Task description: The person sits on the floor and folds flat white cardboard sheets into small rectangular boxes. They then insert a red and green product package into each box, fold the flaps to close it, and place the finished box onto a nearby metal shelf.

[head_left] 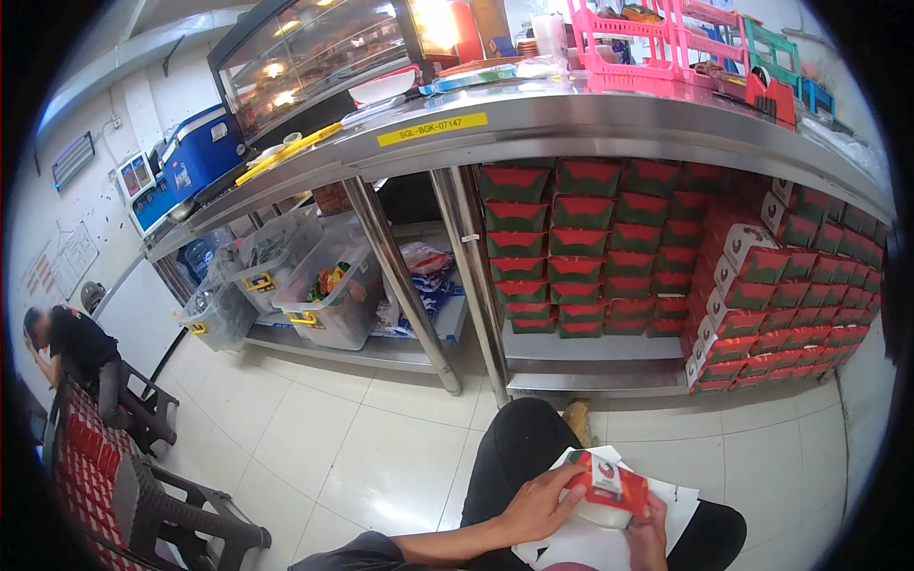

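Note:
Over my lap I hold a small red box (606, 486) with a white and green panel, tilted between both hands. My left hand (541, 506) grips its left end, thumb and fingers closed on it. At the right end my right hand (649, 535) closes its fingers on the edge. Under the box shows something white and rounded, partly hidden, so I cannot tell what it is. White flat sheets (678, 521) lie across my black-trousered legs beneath my hands.
Ahead stands a steel table (609, 119), with stacks of red and green boxes (590, 238) on its lower shelf. Clear plastic bins (328, 328) sit left of these. A grey stool (190, 514) and a seated person (81, 347) are at the left.

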